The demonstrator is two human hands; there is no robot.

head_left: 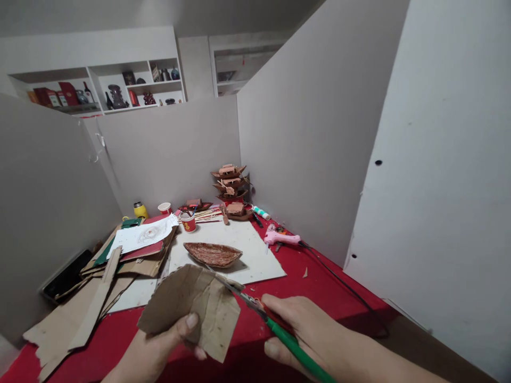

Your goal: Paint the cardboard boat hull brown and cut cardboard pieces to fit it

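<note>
A piece of brown cardboard (191, 303) is pinched in my left hand (159, 346), thumb on its face. My right hand (303, 330) is wrapped round scissors (285, 340) with green and red handles. The scissor blades lie along the cardboard's upper right edge; how far apart they are is hard to tell. Just beyond the cardboard, a brown boat-shaped hull (213, 254) rests on a white board (255, 255).
Small boat models (229, 183) stand stacked at the back corner. A pink glue gun (282, 236) with a black cable lies right. Paper cups (187, 222), sticks and a yellow bottle (139, 210) stand behind. Cardboard pieces (91, 308) and a drawing (143, 235) lie left. Grey panels enclose the table.
</note>
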